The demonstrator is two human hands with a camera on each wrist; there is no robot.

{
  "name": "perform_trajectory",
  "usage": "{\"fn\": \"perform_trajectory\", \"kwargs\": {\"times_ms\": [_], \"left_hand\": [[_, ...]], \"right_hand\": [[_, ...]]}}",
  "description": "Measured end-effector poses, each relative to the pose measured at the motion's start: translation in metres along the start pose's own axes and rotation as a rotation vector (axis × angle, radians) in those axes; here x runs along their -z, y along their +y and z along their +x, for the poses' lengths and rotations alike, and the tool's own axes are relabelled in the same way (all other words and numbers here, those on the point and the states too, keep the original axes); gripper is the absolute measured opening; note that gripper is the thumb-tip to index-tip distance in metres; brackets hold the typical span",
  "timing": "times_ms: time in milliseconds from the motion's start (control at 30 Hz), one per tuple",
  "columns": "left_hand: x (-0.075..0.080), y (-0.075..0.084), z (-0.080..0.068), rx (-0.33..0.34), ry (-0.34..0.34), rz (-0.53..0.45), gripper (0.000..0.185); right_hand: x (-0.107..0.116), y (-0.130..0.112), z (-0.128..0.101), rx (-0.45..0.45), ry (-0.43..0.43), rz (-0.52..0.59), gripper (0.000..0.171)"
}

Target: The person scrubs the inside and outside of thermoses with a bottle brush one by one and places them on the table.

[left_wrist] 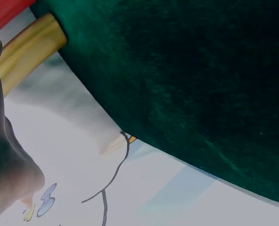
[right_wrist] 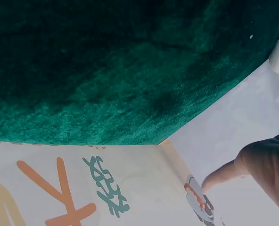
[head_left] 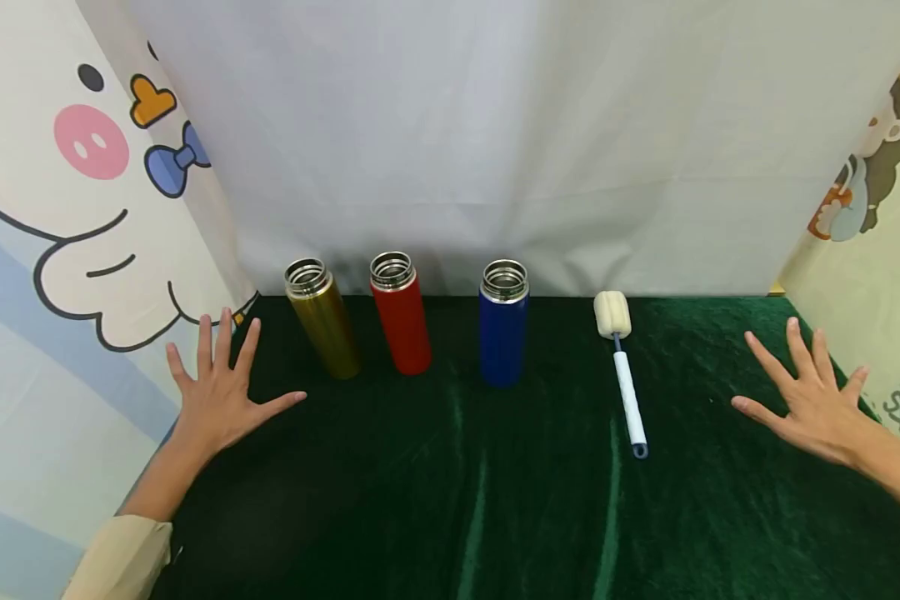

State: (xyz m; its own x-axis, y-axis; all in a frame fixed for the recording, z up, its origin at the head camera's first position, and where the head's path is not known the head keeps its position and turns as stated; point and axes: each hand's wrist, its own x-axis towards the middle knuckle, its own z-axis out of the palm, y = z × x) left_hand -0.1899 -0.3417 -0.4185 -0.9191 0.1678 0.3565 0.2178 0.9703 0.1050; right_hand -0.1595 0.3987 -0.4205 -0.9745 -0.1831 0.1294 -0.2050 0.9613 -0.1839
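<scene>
Your left hand [head_left: 217, 396] lies flat with fingers spread, holding nothing, near the gold flask [head_left: 322, 319]; your right hand [head_left: 813, 398] lies likewise splayed and empty, apart from the sponge brush [head_left: 621, 367]. The brush rests untouched on the green cloth [head_left: 450, 500]. Gold, red flask [head_left: 401, 313] and blue flask [head_left: 503, 323] stand uncapped. I judge no work begun: every step remains.
</scene>
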Motion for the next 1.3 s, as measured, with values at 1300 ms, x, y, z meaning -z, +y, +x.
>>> {"fn": "perform_trajectory", "kwargs": {"times_ms": [1300], "left_hand": [[-0.003, 0.027, 0.022, 0.156, -0.196, -0.728, 0.116]], "right_hand": [[0.001, -0.042, 0.042, -0.017, -0.34, 0.999, 0.079]]}}
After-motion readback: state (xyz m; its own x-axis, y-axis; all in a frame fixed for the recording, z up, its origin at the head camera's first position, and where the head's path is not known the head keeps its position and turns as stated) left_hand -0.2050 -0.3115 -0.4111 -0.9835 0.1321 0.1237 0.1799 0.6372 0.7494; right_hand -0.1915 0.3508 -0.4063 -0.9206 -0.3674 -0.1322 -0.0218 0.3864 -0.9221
